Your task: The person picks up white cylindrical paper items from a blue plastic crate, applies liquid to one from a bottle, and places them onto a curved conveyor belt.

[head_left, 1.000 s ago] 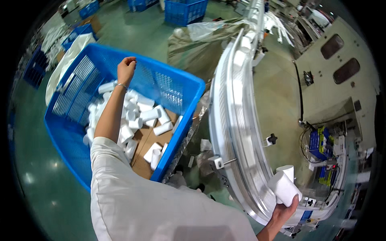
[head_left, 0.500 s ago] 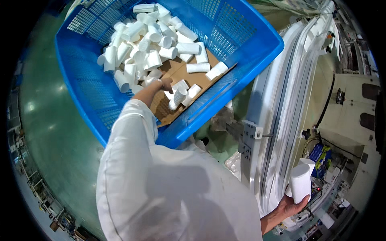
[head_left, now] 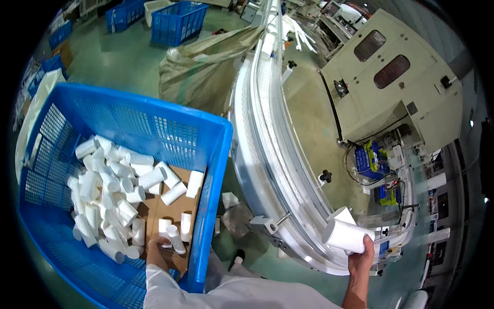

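Observation:
Inside the blue crate (head_left: 216,170), my left hand (head_left: 158,243) is closed at the lower end of a white roll (head_left: 164,226), a finger lying across it; part of the hand's grip is hidden. Two more white rolls (head_left: 176,240) lie right beside it on brown cardboard (head_left: 157,208). At the right, my right hand (head_left: 363,253) grips a white roll (head_left: 343,235) from its end, holding it tilted near the conveyor's edge. Another white roll (head_left: 341,215) shows just behind that one, partly covered by it.
A heap of white rolls (head_left: 105,193) fills the crate's left side. The curved conveyor (head_left: 275,149) runs between crate and a beige machine (head_left: 391,67). A draped woven sheet (head_left: 200,72) hangs beyond the crate. More blue crates (head_left: 177,23) stand on the green floor.
The head view has swung, showing more of the conveyor and machine. My left hand has gone from reaching over the cardboard to a roll there. My right hand still holds its roll, now tilted further over.

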The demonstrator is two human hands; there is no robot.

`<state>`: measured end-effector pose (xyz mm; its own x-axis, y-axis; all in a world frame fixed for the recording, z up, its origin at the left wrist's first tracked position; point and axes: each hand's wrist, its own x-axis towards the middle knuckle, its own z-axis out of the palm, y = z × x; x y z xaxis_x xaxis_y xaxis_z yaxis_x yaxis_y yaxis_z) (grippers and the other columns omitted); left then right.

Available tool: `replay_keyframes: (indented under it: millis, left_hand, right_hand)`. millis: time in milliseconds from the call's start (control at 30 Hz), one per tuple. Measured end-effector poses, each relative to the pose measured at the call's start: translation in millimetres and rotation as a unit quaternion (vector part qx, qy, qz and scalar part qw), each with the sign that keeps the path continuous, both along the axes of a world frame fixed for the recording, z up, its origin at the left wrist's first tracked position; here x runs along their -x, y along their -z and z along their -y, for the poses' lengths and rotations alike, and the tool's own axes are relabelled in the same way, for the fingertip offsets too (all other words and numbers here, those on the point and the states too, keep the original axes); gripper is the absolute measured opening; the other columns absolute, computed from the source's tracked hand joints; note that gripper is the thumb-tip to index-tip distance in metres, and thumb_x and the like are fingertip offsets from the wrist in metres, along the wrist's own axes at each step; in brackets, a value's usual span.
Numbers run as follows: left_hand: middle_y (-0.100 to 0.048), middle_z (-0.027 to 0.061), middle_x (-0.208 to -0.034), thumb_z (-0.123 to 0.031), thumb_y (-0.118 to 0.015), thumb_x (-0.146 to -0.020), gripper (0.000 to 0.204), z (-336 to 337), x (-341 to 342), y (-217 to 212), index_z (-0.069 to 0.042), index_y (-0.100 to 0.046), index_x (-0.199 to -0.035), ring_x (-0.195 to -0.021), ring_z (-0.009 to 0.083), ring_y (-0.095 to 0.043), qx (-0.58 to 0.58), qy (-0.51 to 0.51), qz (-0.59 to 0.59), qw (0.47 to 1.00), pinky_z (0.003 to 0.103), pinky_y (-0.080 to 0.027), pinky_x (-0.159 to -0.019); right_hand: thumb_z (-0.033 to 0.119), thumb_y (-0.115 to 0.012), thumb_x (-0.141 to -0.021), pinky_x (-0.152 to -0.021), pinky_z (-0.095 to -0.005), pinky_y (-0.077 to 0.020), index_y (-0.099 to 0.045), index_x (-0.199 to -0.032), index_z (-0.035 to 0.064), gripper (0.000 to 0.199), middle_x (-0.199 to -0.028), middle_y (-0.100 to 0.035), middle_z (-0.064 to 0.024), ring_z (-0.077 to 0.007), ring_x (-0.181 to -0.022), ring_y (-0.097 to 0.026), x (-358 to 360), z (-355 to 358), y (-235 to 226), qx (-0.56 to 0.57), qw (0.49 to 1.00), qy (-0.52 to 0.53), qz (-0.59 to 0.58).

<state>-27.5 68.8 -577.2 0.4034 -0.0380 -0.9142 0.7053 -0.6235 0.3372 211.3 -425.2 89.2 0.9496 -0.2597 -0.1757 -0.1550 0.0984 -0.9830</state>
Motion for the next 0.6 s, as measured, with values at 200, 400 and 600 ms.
replay_keyframes:
  millis: [200, 400, 600]
  left_hand:
    - [-0.057, 0.0098, -0.081, -0.025, -0.065, -0.069, 0.039, 27.4, -7.0, -224.0, -0.003, -0.053, -0.099, -0.062, 0.0237, -0.055, 0.133, -0.571, 0.085, 0.806, 0.033, -0.045, -0.051]
    - [-0.052, 0.0078, -0.098, -0.018, -0.061, -0.074, 0.043, 13.2, 1.7, -218.4, -0.01, -0.044, -0.113, -0.08, 0.0229, -0.05, 0.247, -0.68, 0.106, 0.682, 0.034, -0.043, -0.066]
    - [-0.046, 0.0146, -0.115, -0.028, -0.063, -0.071, 0.052, 26.2, -56.8, -264.6, -0.005, -0.046, -0.114, -0.104, 0.0305, -0.043, 0.253, -0.617, 0.153, 0.729, 0.039, -0.039, -0.086]
  right_hand:
    - [0.026, -0.057, -0.074, -0.088, -0.036, -0.0374, -0.05, -0.105, 0.001, 0.04, -0.103, -0.055, -0.0109, -0.0239, -0.098, -0.051, -9.8, 26.8, 13.6, -0.087, 0.995, 0.037, 0.011]
    - [0.021, -0.056, -0.078, -0.084, -0.0356, -0.0439, -0.051, -0.104, 0.0011, 0.033, -0.1, -0.057, -0.0106, -0.0226, -0.093, -0.055, -48.8, 58.9, 45.7, -0.164, 0.984, -0.014, -0.063]
    - [0.032, -0.058, -0.076, -0.078, -0.0357, -0.0413, -0.052, -0.103, 0.0078, 0.037, -0.097, -0.056, -0.0049, -0.019, -0.091, -0.052, -63.7, -4.0, 60.1, -0.084, 0.985, -0.055, -0.137]
